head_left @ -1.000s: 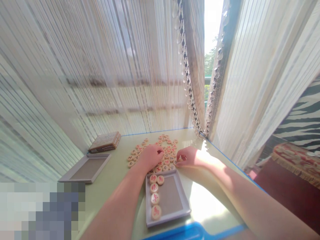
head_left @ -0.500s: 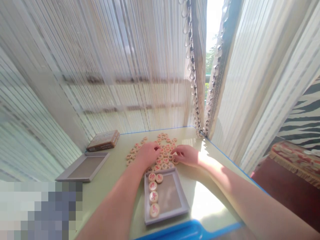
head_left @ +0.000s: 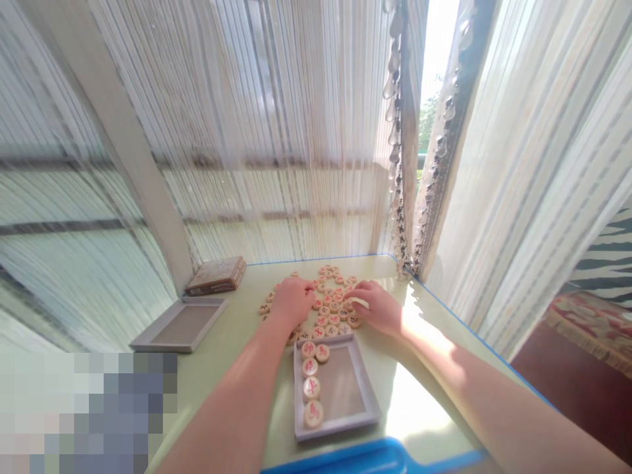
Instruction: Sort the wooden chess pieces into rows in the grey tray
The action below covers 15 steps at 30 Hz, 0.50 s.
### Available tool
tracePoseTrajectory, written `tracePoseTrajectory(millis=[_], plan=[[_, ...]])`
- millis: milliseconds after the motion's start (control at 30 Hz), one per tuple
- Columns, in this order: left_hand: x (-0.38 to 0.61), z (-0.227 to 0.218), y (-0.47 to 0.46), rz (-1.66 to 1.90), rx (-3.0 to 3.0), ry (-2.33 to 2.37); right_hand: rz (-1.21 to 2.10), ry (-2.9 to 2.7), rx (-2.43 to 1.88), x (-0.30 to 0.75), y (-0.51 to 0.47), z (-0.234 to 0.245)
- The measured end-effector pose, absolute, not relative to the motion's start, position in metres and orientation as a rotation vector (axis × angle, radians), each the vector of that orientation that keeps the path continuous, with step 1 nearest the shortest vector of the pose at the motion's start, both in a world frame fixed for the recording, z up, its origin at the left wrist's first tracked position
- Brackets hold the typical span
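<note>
Several round wooden game pieces (head_left: 332, 309) with red and dark characters lie scattered on a pale green table (head_left: 237, 368). My left hand (head_left: 292, 301) rests on the left part of the pile, fingers curled over pieces. My right hand (head_left: 378, 306) lies at the pile's right side, its fingers pinched on a piece. Just in front of the pile sits a grey tray (head_left: 348, 395) holding several pieces (head_left: 311, 385) in a column along its left wall.
A second grey tray (head_left: 180, 324) lies at the left, with a brown wooden box (head_left: 217, 276) behind it. Sheer striped curtains hang close behind and to the right of the table. A blue object (head_left: 345, 457) lies at the near edge.
Both hands have slid farther back into the pile; the right hand moved left toward the middle. The camera has shifted slightly.
</note>
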<state>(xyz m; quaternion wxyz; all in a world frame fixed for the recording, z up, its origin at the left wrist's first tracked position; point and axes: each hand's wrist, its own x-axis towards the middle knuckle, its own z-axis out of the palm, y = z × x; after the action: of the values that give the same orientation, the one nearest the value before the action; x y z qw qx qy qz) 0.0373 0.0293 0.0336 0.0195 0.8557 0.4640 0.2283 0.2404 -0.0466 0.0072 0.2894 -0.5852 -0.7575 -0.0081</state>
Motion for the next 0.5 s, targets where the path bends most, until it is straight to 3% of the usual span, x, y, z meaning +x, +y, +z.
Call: tracePoseTrajectory(millis=[300,500], plan=[[0.035,0.028,0.036,0.573,2.608,1.308,0.116,-1.982,-1.567,0.237,-0.038,-0.005],[0.03,0.028,0.041,0.779,2.469,1.442,0.029,-1.917,-1.562,0.239,-0.035,-0.007]])
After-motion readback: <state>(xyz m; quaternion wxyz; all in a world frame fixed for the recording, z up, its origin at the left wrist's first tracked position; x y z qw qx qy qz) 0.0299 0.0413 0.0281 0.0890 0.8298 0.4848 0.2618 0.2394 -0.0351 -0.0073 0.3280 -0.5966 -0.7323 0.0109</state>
